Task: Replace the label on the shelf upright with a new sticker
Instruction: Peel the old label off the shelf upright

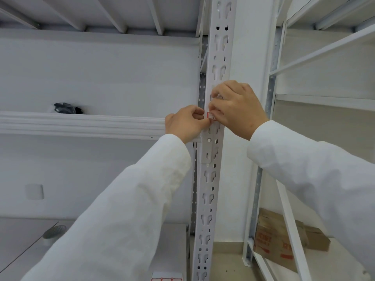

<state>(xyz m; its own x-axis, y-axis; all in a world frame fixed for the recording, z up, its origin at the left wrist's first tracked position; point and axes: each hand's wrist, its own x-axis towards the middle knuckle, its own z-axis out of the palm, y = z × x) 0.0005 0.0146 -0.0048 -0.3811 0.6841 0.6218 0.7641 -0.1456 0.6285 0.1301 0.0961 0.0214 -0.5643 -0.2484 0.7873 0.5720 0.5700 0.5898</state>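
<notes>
Sticker sheet (pixel 166 277): red-bordered labels, lying at the bottom edge of your view, on the lower shelf surface (pixel 174 240) just beside the foot of the upright, well below your hands

Sleeves: both of your arms are reaching up and forward in white sleeves, left (pixel 113 209) and right (pixel 316 169)

Left hand (pixel 185 123): you are curling it closed against the left edge of the upright, thumb and forefinger pinching toward the small label

Right hand (pixel 237 109): you are arching it over the front of the upright, fingertips bent down onto the metal and onto the label; whether these fingertips are gripping the label or only pressing it cannot be told

Label (pixel 210 115): small, white with a red border, sitting on the face of the shelf upright (pixel 211 179) between your two hands, touching both, mostly covered by fingers

Cardboard boxes (pixel 284 238): lying on the floor to the right, behind the neighbouring rack

Gloves (pixel 68 108): dark pair, resting on the shelf beam (pixel 81 123) to the left, well apart from your hands
</notes>
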